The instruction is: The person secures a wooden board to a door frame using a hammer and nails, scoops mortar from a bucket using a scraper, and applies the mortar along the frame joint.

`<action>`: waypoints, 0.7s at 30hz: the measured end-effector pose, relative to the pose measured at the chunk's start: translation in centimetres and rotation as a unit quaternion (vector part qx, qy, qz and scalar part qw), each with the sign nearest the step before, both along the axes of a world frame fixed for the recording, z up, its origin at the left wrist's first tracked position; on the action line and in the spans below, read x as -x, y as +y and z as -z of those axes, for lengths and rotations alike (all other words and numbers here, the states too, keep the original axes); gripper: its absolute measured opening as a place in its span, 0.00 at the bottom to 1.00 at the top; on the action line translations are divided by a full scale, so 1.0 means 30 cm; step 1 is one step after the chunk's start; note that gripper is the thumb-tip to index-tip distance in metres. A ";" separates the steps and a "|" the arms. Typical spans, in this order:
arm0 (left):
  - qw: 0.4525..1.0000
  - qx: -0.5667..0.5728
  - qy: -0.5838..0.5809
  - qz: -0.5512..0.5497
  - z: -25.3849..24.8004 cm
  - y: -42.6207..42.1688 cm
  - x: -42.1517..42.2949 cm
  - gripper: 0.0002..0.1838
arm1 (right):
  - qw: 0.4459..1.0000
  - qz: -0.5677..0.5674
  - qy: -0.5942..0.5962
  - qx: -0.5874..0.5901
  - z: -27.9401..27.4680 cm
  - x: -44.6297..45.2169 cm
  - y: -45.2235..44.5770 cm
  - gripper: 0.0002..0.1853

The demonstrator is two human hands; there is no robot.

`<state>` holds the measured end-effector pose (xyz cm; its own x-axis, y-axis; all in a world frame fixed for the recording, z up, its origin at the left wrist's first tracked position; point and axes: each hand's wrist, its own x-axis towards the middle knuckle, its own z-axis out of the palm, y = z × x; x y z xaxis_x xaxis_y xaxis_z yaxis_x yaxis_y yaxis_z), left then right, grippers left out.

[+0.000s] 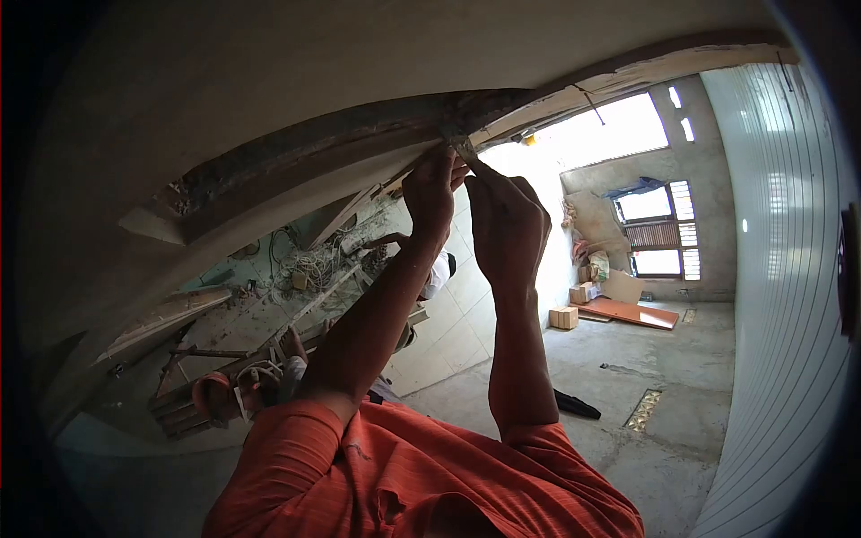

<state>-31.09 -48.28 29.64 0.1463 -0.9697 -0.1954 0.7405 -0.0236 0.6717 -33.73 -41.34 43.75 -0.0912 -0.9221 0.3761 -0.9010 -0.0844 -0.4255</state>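
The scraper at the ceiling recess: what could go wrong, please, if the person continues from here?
The scraper could slip and nick the left hand, whose fingertips are very near the blade that the right hand grips. Bits might fall from the rough recess toward the upturned arms. A co-worker in white seems to be lower down, beyond the arms, so falling pieces may reach them too.

At 3 o'clock, the wall panels look smooth and glossy; at 4 o'clock, the floor looks like rough, matt concrete. The shirt at 6 o'clock is soft-looking, matt cloth.
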 end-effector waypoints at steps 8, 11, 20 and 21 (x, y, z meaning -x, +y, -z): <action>0.998 -0.034 0.049 0.005 -0.015 -0.004 0.011 0.17 | 0.999 -0.001 0.005 0.044 -0.052 -0.005 -0.001 0.14; 0.997 -0.044 0.056 0.012 -0.010 -0.007 0.010 0.18 | 0.997 -0.010 -0.005 0.071 -0.045 -0.001 0.017 0.14; 0.999 -0.013 0.041 -0.005 0.028 -0.015 0.021 0.17 | 0.999 -0.038 0.002 0.024 0.011 0.020 0.008 0.14; 0.999 -0.014 0.041 -0.005 0.024 -0.011 0.018 0.17 | 0.999 -0.038 -0.007 0.020 0.016 0.019 -0.001 0.13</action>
